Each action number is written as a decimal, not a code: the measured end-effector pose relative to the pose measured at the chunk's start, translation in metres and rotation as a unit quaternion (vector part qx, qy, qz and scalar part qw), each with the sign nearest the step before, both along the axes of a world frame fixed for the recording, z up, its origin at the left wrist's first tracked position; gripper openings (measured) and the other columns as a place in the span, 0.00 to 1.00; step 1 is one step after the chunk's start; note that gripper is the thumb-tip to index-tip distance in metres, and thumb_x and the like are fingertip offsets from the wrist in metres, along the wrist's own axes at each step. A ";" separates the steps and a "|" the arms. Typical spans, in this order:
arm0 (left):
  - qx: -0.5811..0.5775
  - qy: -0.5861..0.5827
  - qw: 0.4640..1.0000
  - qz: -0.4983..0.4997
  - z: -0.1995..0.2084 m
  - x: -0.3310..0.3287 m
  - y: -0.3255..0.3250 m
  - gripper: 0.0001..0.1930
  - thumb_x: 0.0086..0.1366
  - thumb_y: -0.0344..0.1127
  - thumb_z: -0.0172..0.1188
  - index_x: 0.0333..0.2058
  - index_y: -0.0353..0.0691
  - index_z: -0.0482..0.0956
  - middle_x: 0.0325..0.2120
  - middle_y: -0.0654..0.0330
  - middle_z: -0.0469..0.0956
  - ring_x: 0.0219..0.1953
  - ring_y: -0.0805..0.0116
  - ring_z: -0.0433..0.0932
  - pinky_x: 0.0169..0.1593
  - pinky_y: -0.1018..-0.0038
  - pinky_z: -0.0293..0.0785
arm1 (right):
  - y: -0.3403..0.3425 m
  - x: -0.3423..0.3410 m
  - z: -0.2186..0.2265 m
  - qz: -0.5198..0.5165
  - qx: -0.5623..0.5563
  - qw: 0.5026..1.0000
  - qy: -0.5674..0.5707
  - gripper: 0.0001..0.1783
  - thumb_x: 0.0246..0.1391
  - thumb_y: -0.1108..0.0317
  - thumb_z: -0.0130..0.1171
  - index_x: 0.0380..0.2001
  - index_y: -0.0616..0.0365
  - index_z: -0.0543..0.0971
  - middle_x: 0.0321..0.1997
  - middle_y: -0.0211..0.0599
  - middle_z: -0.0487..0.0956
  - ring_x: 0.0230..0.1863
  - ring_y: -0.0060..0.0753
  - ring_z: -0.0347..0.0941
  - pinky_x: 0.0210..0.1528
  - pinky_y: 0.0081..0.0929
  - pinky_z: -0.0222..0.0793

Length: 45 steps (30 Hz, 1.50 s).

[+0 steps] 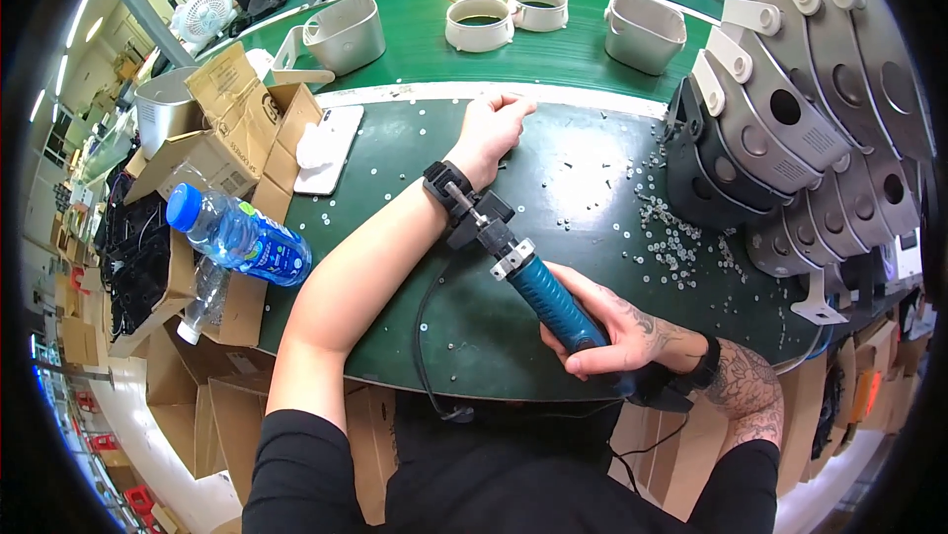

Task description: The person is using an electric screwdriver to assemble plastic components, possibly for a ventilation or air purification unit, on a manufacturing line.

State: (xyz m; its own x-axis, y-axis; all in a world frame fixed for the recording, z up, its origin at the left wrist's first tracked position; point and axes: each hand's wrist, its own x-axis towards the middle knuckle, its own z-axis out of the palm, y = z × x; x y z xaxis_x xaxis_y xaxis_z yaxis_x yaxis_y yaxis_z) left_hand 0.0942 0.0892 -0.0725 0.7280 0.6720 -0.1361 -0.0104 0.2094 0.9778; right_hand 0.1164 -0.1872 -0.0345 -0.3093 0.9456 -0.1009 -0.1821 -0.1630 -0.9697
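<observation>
My right hand [617, 327] is wrapped round the teal grip of an electric screwdriver [553, 302]. The tool slants up and left, its metal tip close to the black device strapped on my left wrist [459, 198]; whether they touch I cannot tell. Beyond it, my left hand [489, 134] rests at the far side of the dark green table [395, 257], fingers curled in. What they may hold is hidden. Small screws and nuts [671, 243] lie scattered to the right of the hands.
Stacked grey and black housings [790, 139] rise at the right. A water bottle [242, 238], a white phone [331, 149] and an open cardboard box [247, 129] stand left. On the green belt [425, 65] sit two white rings [481, 25] and grey bins [644, 32]. Two people are farther back.
</observation>
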 end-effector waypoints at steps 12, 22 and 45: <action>0.076 0.021 0.997 -0.004 -0.006 0.002 0.000 0.06 0.67 0.35 0.66 0.37 0.40 0.79 0.21 0.73 0.69 0.21 0.82 0.63 0.26 0.81 0.59 | 0.000 -0.001 0.002 0.003 -0.036 0.999 0.038 0.54 0.59 0.74 0.63 0.77 0.52 0.38 0.37 0.36 0.73 0.28 0.25 0.74 0.31 0.26 0.75; 0.076 0.022 0.997 -0.008 -0.005 0.002 0.001 0.07 0.67 0.35 0.66 0.37 0.40 0.80 0.22 0.72 0.70 0.22 0.82 0.64 0.26 0.81 0.59 | 0.000 0.000 0.002 -0.005 -0.036 0.998 0.042 0.54 0.58 0.75 0.62 0.78 0.52 0.38 0.38 0.37 0.74 0.28 0.26 0.75 0.31 0.26 0.75; 0.046 0.001 0.999 -0.012 -0.012 -0.004 0.026 0.08 0.66 0.36 0.66 0.40 0.40 0.82 0.22 0.73 0.70 0.20 0.82 0.62 0.25 0.81 0.60 | 0.001 0.012 0.006 -0.102 0.004 0.983 0.152 0.59 0.53 0.68 0.68 0.77 0.52 0.40 0.38 0.40 0.71 0.29 0.28 0.74 0.31 0.26 0.74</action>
